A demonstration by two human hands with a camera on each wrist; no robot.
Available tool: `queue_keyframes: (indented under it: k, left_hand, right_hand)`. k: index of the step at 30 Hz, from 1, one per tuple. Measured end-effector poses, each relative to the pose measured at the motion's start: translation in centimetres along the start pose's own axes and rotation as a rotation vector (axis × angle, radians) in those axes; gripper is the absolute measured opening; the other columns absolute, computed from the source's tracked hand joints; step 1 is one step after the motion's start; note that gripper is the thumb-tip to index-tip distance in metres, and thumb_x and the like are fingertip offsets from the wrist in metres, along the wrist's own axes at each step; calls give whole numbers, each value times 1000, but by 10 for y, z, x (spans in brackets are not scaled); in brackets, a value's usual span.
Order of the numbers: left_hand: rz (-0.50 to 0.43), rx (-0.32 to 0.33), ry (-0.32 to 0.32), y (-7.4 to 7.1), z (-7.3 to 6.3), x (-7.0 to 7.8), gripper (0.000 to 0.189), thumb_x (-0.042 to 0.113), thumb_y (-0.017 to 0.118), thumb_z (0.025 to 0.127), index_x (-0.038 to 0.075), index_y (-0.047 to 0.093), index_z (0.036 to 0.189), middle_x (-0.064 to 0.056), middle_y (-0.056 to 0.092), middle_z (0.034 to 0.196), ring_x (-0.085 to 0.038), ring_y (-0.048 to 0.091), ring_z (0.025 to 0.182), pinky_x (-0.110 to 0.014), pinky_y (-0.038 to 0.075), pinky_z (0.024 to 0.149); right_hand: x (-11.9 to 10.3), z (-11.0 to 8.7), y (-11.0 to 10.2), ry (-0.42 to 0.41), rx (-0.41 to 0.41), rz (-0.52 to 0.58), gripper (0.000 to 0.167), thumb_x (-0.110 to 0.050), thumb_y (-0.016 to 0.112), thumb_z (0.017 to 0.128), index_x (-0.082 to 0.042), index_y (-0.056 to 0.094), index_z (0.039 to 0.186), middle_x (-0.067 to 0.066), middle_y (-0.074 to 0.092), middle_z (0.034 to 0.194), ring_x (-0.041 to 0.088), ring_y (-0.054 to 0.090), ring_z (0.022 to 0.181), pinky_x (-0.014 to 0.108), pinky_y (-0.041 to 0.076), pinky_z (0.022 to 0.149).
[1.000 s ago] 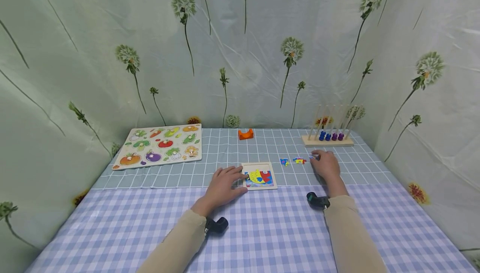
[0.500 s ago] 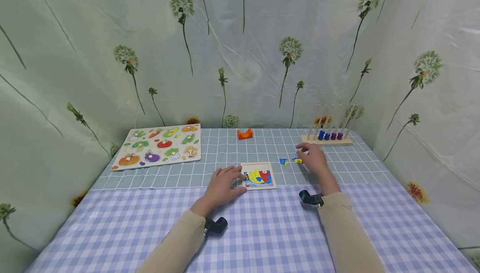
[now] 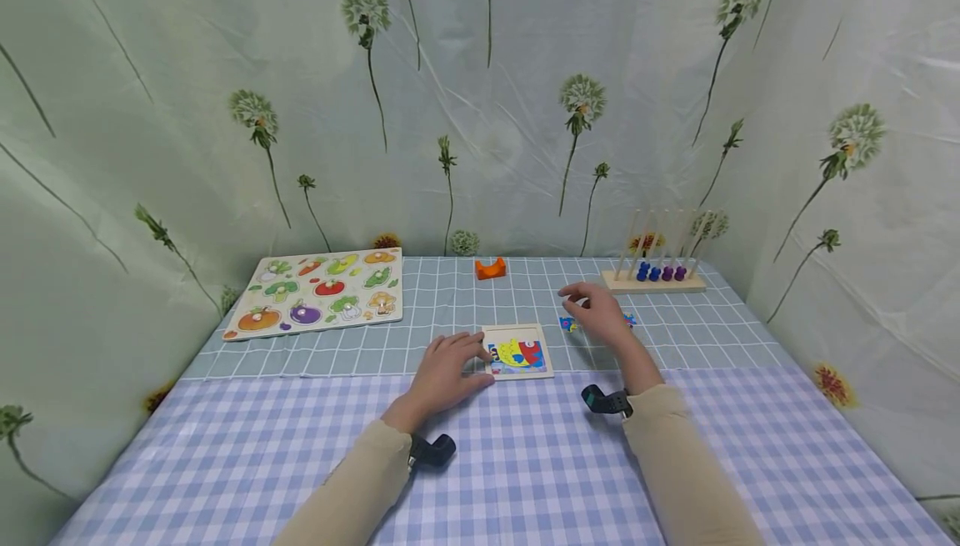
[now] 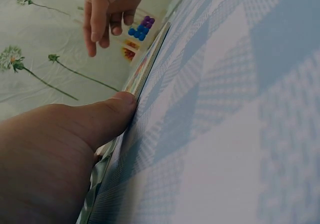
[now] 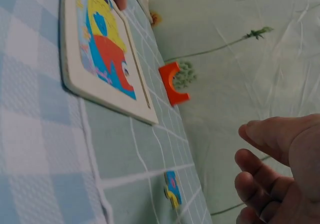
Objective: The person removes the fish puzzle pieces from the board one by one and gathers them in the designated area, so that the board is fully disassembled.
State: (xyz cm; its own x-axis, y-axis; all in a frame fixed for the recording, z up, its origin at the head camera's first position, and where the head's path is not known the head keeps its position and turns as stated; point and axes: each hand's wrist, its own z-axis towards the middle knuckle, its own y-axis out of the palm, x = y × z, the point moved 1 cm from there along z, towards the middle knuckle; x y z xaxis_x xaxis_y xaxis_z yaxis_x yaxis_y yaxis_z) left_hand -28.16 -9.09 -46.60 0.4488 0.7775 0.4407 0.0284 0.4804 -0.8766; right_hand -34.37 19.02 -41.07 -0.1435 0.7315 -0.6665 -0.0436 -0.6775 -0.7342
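Observation:
My left hand rests at the left edge of a small wooden puzzle tray. Its thumb touches the near edge, and a fingertip lies on the tray. Inside is a red, yellow and blue fish picture. My right hand hovers to the right of the tray, thumb and fingers apart, holding nothing. Below it a blue and yellow puzzle piece lies on the cloth; another piece shows just beyond the hand's right side. The hand hides the spot between them.
At the back left lies a vegetable knob-puzzle board. An orange notched block stands behind the tray. A wooden peg rack with blue and purple beads is at the back right. A floral curtain hangs behind the table.
My right hand has moved left, away from the rightmost puzzle piece, which now lies uncovered. It passes over the middle piece and now covers that one. My left hand stays at the tray.

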Motion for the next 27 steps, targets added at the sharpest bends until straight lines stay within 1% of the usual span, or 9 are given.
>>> queue_keyframes:
  k: [4,7,9,11,14,19,23,25,27]
  left_hand:
    - [-9,10,18,0,1,0,25,43,73,88,27,71,108,-1,52,152,-30,43,144,-62,25,120]
    - [-19,11,19,-1,1,1,25,42,74,88,27,72,107,-1,53,151,-30,43,143,-62,24,120]
    - [-21,10,15,-1,1,2,24,42,74,88,27,73,106,-1,54,150,-29,44,143,-61,24,120]
    - [-20,11,12,-1,0,3,23,42,73,88,27,73,105,-1,55,149,-29,44,143,-61,24,120]
    - [-20,18,14,0,1,2,21,42,73,89,27,73,103,-1,55,149,-28,45,142,-61,25,120]
    - [-26,34,22,0,1,2,19,41,74,88,27,72,101,-1,55,149,-28,46,142,-62,25,120]
    - [-26,43,26,0,1,3,19,41,74,88,26,71,100,-1,55,149,-27,46,142,-62,25,120]
    - [-27,42,28,0,0,3,19,41,74,88,26,71,100,0,55,149,-27,46,142,-62,25,120]
    - [-27,44,33,-1,0,2,19,41,74,88,26,71,100,-1,56,148,-28,47,141,-62,25,119]
  right_hand:
    - [-9,-1,11,-31,-40,3,27,-19,61,99,-11,67,124,14,65,118,25,54,95,28,45,75]
    - [-16,-3,20,-48,-80,2,26,-18,62,98,-12,68,122,12,66,116,25,54,94,28,46,75]
    - [-21,-5,26,-53,-121,-2,26,-19,63,97,-13,68,122,10,66,116,24,54,95,29,48,77]
    - [-26,-7,32,-81,-161,-10,26,-19,65,97,-13,69,121,9,66,116,23,55,95,31,50,81]
    - [-32,-9,42,-129,-220,-24,25,-19,66,96,-14,69,120,9,66,116,22,56,94,34,51,83]
    - [-38,-12,56,-198,-298,-51,24,-20,69,94,-16,71,118,7,65,112,18,56,89,30,51,78]
    - [-41,-15,63,-282,-330,-81,26,-17,71,92,-15,71,118,7,64,108,16,56,85,29,49,75]
    - [-42,-15,65,-305,-334,-96,27,-17,72,91,-15,72,118,6,64,107,15,56,84,28,49,75]
    - [-43,-16,67,-308,-340,-107,28,-18,72,91,-16,72,119,5,63,106,15,54,84,27,46,75]
